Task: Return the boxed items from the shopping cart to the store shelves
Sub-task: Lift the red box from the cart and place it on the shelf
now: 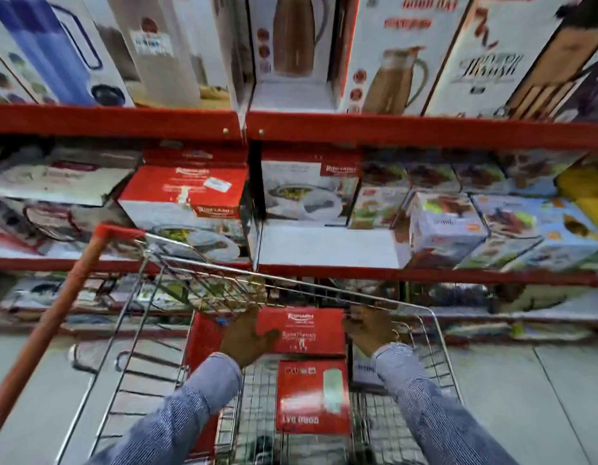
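A wire shopping cart with a red handle stands in front of red store shelves. Inside it a red box lies flat. My left hand grips its left side and my right hand grips its right side. A second, narrower red box lies in the cart nearer to me, and another red box stands against the cart's left wall. On the middle shelf stands a matching red-topped box.
A bare white stretch of the middle shelf shows beneath a white dish box. Small colourful boxes fill the shelf's right part. Tall flask boxes line the top shelf. Grey floor lies beside the cart.
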The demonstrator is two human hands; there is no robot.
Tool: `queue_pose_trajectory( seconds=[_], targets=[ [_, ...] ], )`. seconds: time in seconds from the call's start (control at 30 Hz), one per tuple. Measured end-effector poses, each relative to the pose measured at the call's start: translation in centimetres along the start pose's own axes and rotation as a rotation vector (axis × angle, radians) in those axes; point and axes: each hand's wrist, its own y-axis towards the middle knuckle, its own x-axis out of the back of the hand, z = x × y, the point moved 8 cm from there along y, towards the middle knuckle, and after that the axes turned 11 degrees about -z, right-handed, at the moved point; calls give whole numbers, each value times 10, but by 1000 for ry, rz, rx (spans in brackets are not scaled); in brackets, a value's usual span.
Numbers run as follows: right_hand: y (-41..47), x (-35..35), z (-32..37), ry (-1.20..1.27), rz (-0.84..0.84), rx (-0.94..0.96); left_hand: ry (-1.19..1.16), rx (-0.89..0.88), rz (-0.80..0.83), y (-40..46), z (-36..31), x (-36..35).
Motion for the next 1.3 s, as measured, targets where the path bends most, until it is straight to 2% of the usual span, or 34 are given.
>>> queue_pose_trajectory(
  seconds=[0.03,0.1,0.17,0.27,0.37,0.47,0.53,0.63,0.73,0.87,1.07,1.3],
  targets=[
    [0,-12,-8,34,56,-49,-117,48,-8,16,26,-14],
    [-8,-28,-18,-9,189,-165,-202,187,96,35,69,-52],
    [-16,-39,-26,-24,289,-265,-280,255,134,30,57,-55],
    [-14,-43,-33,19,249,-345,-298,335,140,13,33,-47],
    [-6,-46,-43,205,171,-453,-305,396,81,10,33,-40],
    [-1,-48,-61,293,117,-468,-302,385,-29,6,31,-26],
    [-4,-36,-58,320,84,-416,-337,345,-87,2,24,-10],
    [-29,11,-14,344,-57,-323,-340,282,-203,-5,22,18],
    [-47,54,20,465,-193,-264,-305,147,-296,-24,-10,57],
    [-54,99,57,606,-288,-166,-300,28,-429,-41,-48,107],
    [-54,156,104,655,-360,-21,-278,-106,-571,-58,-108,163],
    [-40,198,129,705,-408,85,-299,-178,-602,-55,-151,188]
  ],
)
